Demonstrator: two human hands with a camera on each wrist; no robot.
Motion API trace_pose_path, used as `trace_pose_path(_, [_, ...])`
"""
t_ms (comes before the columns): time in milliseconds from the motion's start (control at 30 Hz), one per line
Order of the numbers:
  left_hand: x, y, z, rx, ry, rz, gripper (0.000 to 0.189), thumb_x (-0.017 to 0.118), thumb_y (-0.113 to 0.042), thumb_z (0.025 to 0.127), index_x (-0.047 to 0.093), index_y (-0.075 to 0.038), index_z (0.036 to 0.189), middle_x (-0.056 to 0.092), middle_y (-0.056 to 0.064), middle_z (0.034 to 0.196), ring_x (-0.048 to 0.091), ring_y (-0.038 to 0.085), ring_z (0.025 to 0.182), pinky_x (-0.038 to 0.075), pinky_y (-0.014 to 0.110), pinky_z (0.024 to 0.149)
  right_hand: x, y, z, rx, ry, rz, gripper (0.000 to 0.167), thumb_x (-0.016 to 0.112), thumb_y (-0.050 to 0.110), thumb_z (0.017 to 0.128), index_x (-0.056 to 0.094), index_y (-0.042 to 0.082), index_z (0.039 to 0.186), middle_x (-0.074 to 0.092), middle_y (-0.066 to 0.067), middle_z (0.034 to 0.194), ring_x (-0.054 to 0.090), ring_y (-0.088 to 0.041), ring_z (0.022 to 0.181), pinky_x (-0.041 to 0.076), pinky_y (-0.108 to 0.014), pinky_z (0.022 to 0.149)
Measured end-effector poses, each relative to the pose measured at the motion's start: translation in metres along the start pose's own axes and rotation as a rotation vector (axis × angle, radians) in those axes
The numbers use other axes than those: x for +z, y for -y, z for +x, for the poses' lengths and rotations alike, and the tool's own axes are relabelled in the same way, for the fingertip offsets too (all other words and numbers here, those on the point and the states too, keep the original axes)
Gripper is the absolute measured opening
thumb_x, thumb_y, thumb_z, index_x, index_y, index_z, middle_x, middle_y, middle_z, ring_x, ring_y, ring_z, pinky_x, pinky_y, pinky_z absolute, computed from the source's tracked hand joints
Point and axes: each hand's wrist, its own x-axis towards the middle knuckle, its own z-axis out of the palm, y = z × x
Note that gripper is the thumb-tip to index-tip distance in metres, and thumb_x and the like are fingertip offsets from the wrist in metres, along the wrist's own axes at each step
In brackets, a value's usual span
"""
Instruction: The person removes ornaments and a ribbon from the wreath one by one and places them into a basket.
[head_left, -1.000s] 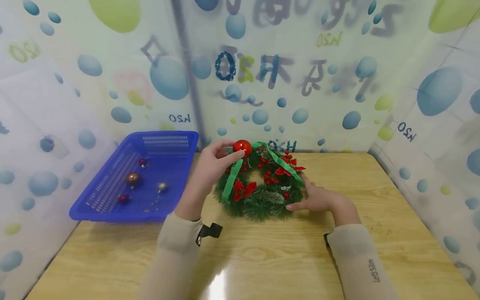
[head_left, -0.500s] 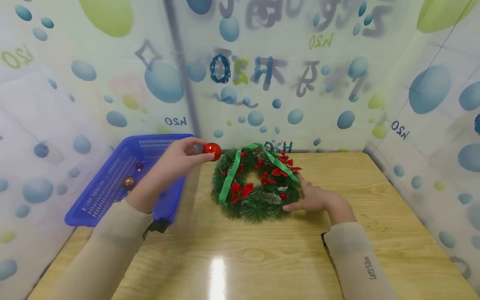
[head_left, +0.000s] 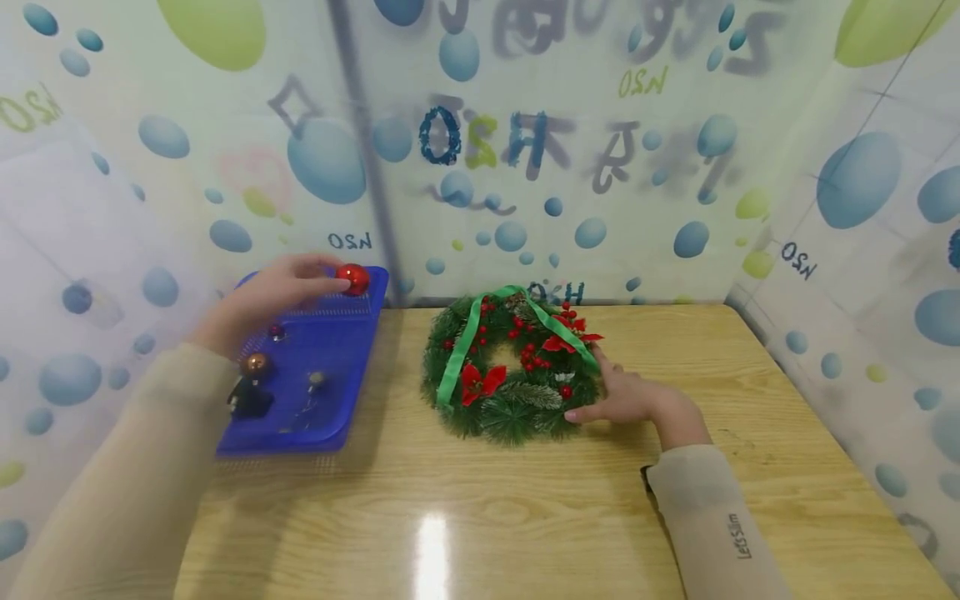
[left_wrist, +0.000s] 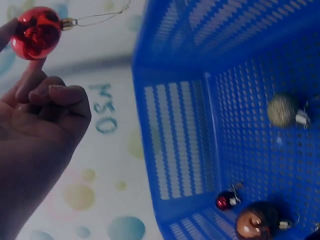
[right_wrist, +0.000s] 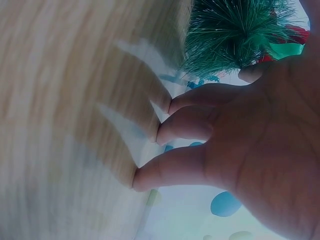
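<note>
A shiny red Christmas ball is pinched between the thumb and fingertips of my left hand, above the far end of the blue basket. Its metal cap and thin wire loop show in the left wrist view. On the table lies a green wreath with red poinsettias, berries and a green ribbon. My right hand is at the wreath's right edge, thumb on the greenery. In the right wrist view several straight fingers of that hand touch the tabletop.
Inside the basket lie a copper ball, a gold ball and a small dark red ball. A patterned curtain stands behind the wooden table.
My left hand has carried the red ball leftward, away from the wreath and over to the basket. The right hand has stayed at the wreath, which has hardly moved.
</note>
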Motion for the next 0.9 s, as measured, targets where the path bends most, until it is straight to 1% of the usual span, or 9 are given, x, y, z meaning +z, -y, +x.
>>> trace_pose_path(133, [-0.012, 0.018, 0.010, 0.011, -0.026, -0.069, 0.050, 0.068, -0.040, 0.106, 0.058, -0.013, 0.147, 0.063, -0.003, 0.088, 0.057, 0.016, 0.084, 0.051, 0.031, 0.079, 0.000, -0.001, 0.001, 0.007, 0.005, 0.003, 0.145, 0.074, 0.079, 0.083, -0.024, 0.014, 0.167, 0.001, -0.041, 0.171, 0.003, -0.068, 0.155, 0.016, -0.082, 0.120])
trace_pose_path(200, [-0.015, 0.026, 0.015, -0.001, -0.030, -0.096, 0.051, 0.067, -0.039, 0.106, 0.057, -0.012, 0.147, 0.057, -0.007, 0.078, 0.053, 0.016, 0.074, 0.051, 0.030, 0.075, 0.000, -0.001, 0.001, 0.011, 0.006, 0.010, 0.145, 0.074, 0.079, 0.083, -0.025, 0.015, 0.167, 0.001, -0.040, 0.172, 0.002, -0.067, 0.156, 0.015, -0.082, 0.121])
trace_pose_path(333, [-0.019, 0.043, 0.021, -0.030, -0.019, -0.058, 0.054, 0.067, -0.047, 0.105, 0.058, -0.016, 0.148, 0.064, -0.004, 0.096, 0.058, 0.019, 0.090, 0.052, 0.032, 0.087, 0.001, -0.001, 0.000, 0.014, 0.003, 0.008, 0.144, 0.074, 0.078, 0.083, -0.024, 0.014, 0.167, 0.001, -0.040, 0.171, 0.002, -0.068, 0.155, 0.015, -0.082, 0.120])
trace_pose_path(467, [-0.019, 0.064, 0.022, -0.106, 0.021, -0.028, 0.067, 0.064, -0.060, 0.102, 0.054, -0.021, 0.155, 0.063, 0.004, 0.139, 0.059, 0.021, 0.119, 0.053, 0.038, 0.101, 0.002, 0.000, 0.001, 0.011, 0.005, 0.008, 0.144, 0.074, 0.078, 0.084, -0.023, 0.014, 0.168, 0.001, -0.040, 0.171, 0.003, -0.068, 0.155, 0.015, -0.082, 0.121])
trace_pose_path(500, [-0.019, 0.069, 0.022, -0.128, 0.031, -0.041, 0.070, 0.064, -0.062, 0.101, 0.052, -0.021, 0.156, 0.061, 0.005, 0.143, 0.058, 0.021, 0.120, 0.053, 0.038, 0.101, 0.002, 0.000, 0.001, 0.010, 0.005, 0.007, 0.144, 0.074, 0.078, 0.084, -0.023, 0.014, 0.168, 0.000, -0.040, 0.171, 0.003, -0.068, 0.155, 0.015, -0.082, 0.120])
trace_pose_path(600, [-0.018, 0.082, 0.019, -0.179, 0.039, -0.103, 0.073, 0.065, -0.061, 0.101, 0.049, -0.019, 0.159, 0.067, -0.004, 0.132, 0.061, 0.015, 0.110, 0.054, 0.035, 0.093, 0.002, 0.000, 0.001, 0.004, 0.001, -0.002, 0.143, 0.073, 0.079, 0.084, -0.023, 0.014, 0.168, 0.002, -0.040, 0.171, 0.005, -0.068, 0.155, 0.016, -0.082, 0.120])
trace_pose_path(733, [-0.014, 0.094, 0.014, -0.197, 0.036, -0.172, 0.071, 0.068, -0.055, 0.101, 0.050, -0.014, 0.157, 0.063, -0.015, 0.097, 0.055, 0.014, 0.085, 0.051, 0.032, 0.080, 0.001, 0.000, 0.002, 0.005, -0.003, -0.010, 0.143, 0.073, 0.079, 0.084, -0.023, 0.014, 0.168, 0.002, -0.041, 0.171, 0.005, -0.068, 0.155, 0.017, -0.082, 0.120])
trace_pose_path(833, [-0.011, 0.098, 0.011, -0.197, 0.042, -0.160, 0.071, 0.066, -0.053, 0.103, 0.048, -0.013, 0.158, 0.061, -0.014, 0.097, 0.054, 0.016, 0.081, 0.052, 0.033, 0.081, 0.000, 0.000, 0.001, 0.009, -0.003, -0.014, 0.144, 0.073, 0.079, 0.083, -0.022, 0.014, 0.168, 0.002, -0.041, 0.171, 0.005, -0.069, 0.155, 0.017, -0.083, 0.120])
trace_pose_path(900, [-0.010, 0.101, 0.011, -0.205, 0.055, -0.118, 0.074, 0.065, -0.057, 0.103, 0.046, -0.014, 0.160, 0.063, -0.011, 0.113, 0.056, 0.017, 0.092, 0.053, 0.035, 0.087, 0.000, 0.000, 0.001, 0.012, -0.002, -0.016, 0.144, 0.073, 0.080, 0.083, -0.022, 0.014, 0.168, 0.002, -0.041, 0.171, 0.005, -0.069, 0.155, 0.017, -0.083, 0.119])
